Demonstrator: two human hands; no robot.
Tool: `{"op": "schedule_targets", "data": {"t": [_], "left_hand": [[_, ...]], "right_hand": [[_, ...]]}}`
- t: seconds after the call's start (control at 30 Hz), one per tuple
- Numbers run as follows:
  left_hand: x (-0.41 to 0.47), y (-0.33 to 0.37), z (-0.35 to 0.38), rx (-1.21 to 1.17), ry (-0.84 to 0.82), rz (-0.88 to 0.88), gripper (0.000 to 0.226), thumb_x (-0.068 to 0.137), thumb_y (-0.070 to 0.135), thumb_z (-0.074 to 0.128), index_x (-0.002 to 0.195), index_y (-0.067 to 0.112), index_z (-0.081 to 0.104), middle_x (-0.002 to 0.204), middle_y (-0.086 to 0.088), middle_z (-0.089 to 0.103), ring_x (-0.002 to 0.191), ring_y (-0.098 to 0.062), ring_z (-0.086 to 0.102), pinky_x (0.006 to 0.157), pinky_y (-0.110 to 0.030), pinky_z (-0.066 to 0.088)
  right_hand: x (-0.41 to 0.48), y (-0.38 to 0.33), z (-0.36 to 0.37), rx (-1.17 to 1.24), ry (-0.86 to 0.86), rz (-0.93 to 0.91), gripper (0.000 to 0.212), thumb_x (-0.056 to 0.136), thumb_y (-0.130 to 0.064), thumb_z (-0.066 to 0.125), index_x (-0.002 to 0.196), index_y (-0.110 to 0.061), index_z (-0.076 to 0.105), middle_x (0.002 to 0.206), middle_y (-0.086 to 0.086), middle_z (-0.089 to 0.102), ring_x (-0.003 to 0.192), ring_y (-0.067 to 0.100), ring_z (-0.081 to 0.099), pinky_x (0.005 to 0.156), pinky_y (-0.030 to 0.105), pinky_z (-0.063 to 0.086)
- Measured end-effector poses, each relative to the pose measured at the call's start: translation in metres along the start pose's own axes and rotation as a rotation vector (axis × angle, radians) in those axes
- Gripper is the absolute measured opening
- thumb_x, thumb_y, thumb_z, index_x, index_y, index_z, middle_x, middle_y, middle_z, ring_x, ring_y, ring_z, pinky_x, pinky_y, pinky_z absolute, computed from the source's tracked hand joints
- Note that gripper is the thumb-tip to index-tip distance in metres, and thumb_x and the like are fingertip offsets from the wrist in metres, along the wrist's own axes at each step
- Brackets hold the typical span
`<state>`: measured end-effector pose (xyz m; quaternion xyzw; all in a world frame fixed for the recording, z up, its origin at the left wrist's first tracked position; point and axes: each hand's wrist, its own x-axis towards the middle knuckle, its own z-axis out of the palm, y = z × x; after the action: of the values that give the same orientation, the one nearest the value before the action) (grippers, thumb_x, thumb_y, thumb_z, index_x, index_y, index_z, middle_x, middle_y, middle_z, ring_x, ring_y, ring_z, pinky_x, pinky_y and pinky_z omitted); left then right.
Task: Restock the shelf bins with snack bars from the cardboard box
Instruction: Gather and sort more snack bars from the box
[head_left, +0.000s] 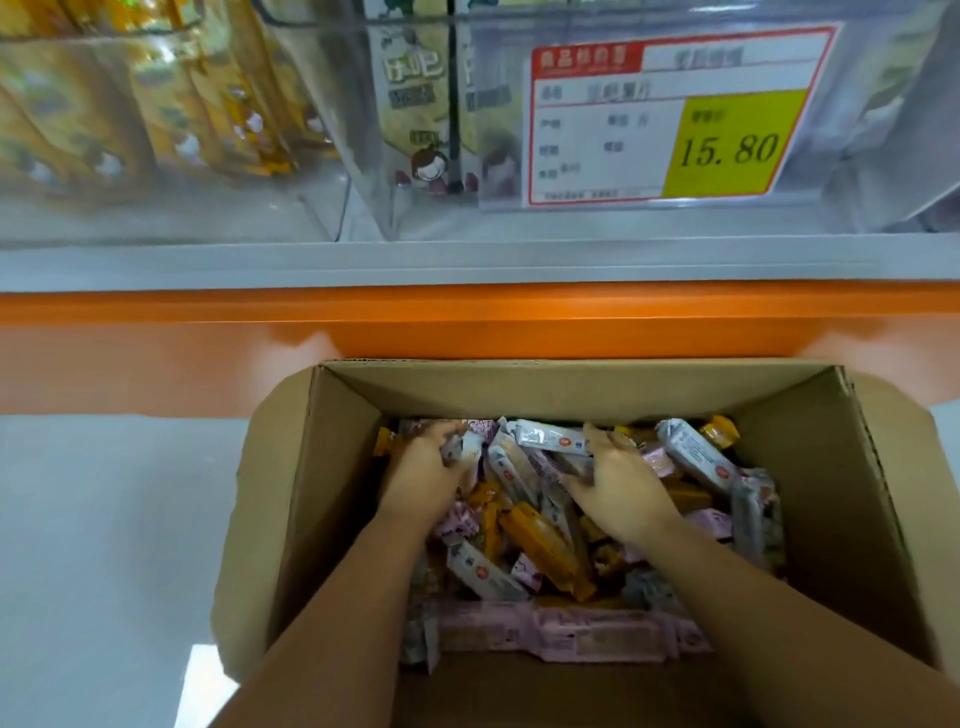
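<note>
Nearest: open cardboard box (291, 519), holding snack bars (540, 545) in a loose mixed heap. At left of heap: left hand (426, 470), curled round a few bars. To right: right hand (621, 491), fingers splayed on the pile, enclosing nothing visible. Judged light, crinkly, slippery; best gathered across the middles. Farther off: orange shelf edge (467, 312), clear shelf bins (353, 171), price tag (675, 119). Likely obstruction: tall bin fronts.

Price tag (675, 117) on clear shelf bin (857, 130): "15.80" on yellow patch; other print blurred.
</note>
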<state>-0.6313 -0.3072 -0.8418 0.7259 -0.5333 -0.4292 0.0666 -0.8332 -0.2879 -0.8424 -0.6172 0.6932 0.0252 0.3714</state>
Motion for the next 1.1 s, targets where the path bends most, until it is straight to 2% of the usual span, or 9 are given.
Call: {"op": "schedule_targets", "data": {"t": [0.13, 0.27, 0.33, 0.47, 0.53, 0.63, 0.73, 0.87, 1.1], "left_hand": [[-0.003, 0.005, 0.001, 0.068, 0.062, 0.097, 0.042, 0.09, 0.019, 0.063, 0.131, 0.022, 0.054, 0.127, -0.001, 0.052, 0.099, -0.009, 0.054, 0.08, -0.016, 0.041], [-0.001, 0.016, 0.003, 0.063, 0.071, 0.203, 0.04, 0.087, 0.024, 0.067, 0.125, 0.022, 0.057, 0.123, 0.0, 0.049, 0.11, -0.013, 0.054, 0.093, -0.022, 0.042], [0.0, 0.019, 0.003, 0.1, 0.038, 0.216, 0.044, 0.086, 0.027, 0.068, 0.128, 0.023, 0.055, 0.126, 0.002, 0.05, 0.115, -0.014, 0.052, 0.098, -0.029, 0.045], [0.001, 0.02, 0.004, 0.156, 0.013, 0.216, 0.053, 0.085, 0.035, 0.067, 0.135, 0.026, 0.05, 0.128, 0.004, 0.055, 0.122, -0.016, 0.044, 0.099, -0.035, 0.044], [0.001, 0.022, 0.006, 0.192, -0.003, 0.213, 0.055, 0.084, 0.039, 0.068, 0.135, 0.025, 0.05, 0.129, 0.004, 0.056, 0.121, -0.016, 0.045, 0.098, -0.035, 0.044], [0.003, 0.024, 0.004, 0.06, -0.016, 0.154, 0.049, 0.082, 0.038, 0.07, 0.126, 0.021, 0.058, 0.12, 0.004, 0.059, 0.107, -0.011, 0.054, 0.087, -0.026, 0.045], [0.004, 0.027, 0.002, -0.101, -0.08, 0.112, 0.037, 0.086, 0.035, 0.068, 0.118, 0.018, 0.061, 0.108, 0.011, 0.059, 0.102, -0.006, 0.054, 0.079, -0.02, 0.038], [0.006, 0.025, 0.007, -0.077, -0.23, 0.035, 0.044, 0.089, 0.026, 0.063, 0.131, 0.019, 0.053, 0.128, 0.003, 0.055, 0.11, -0.009, 0.05, 0.094, -0.03, 0.046], [0.002, 0.024, 0.007, 0.052, -0.29, 0.02, 0.055, 0.088, 0.042, 0.064, 0.134, 0.016, 0.05, 0.136, -0.002, 0.049, 0.119, -0.016, 0.048, 0.088, -0.026, 0.037]], "right_hand": [[0.0, -0.003, 0.006, 0.085, 0.018, 0.075, 0.069, 0.093, -0.035, 0.057, 0.148, -0.012, 0.023, 0.155, 0.012, 0.007, 0.129, 0.027, 0.043, 0.095, 0.033, 0.043], [0.006, -0.002, 0.007, 0.262, -0.024, 0.113, 0.057, 0.092, -0.028, 0.06, 0.141, -0.017, 0.033, 0.127, 0.006, 0.051, 0.101, 0.022, 0.06, 0.073, 0.027, 0.048], [0.008, -0.004, 0.008, 0.318, -0.034, 0.131, 0.037, 0.091, -0.026, 0.061, 0.124, -0.022, 0.046, 0.128, 0.005, 0.055, 0.105, 0.023, 0.059, 0.08, 0.031, 0.048], [0.01, -0.006, 0.011, 0.307, -0.047, 0.131, 0.07, 0.09, -0.03, 0.062, 0.146, -0.013, 0.025, 0.146, 0.01, 0.033, 0.125, 0.028, 0.045, 0.098, 0.034, 0.042], [0.013, -0.006, 0.01, 0.359, -0.046, 0.163, 0.066, 0.091, -0.025, 0.061, 0.145, -0.011, 0.027, 0.146, 0.009, 0.031, 0.129, 0.028, 0.041, 0.098, 0.033, 0.039], [0.018, -0.002, 0.009, 0.501, -0.044, 0.172, 0.043, 0.09, -0.015, 0.062, 0.13, -0.013, 0.045, 0.118, 0.003, 0.057, 0.114, 0.026, 0.055, 0.088, 0.033, 0.046], [0.016, -0.003, 0.008, 0.552, -0.027, 0.16, 0.051, 0.092, -0.017, 0.06, 0.137, -0.007, 0.039, 0.132, 0.003, 0.051, 0.117, 0.022, 0.052, 0.088, 0.03, 0.042], [0.011, -0.006, 0.011, 0.343, -0.07, 0.057, 0.02, 0.093, -0.032, 0.057, 0.112, -0.025, 0.059, 0.097, 0.0, 0.063, 0.082, 0.013, 0.055, 0.076, 0.035, 0.047], [0.01, -0.011, 0.012, 0.215, -0.181, 0.027, 0.05, 0.092, -0.036, 0.058, 0.136, -0.017, 0.045, 0.134, 0.006, 0.053, 0.119, 0.024, 0.052, 0.098, 0.039, 0.045]]}}
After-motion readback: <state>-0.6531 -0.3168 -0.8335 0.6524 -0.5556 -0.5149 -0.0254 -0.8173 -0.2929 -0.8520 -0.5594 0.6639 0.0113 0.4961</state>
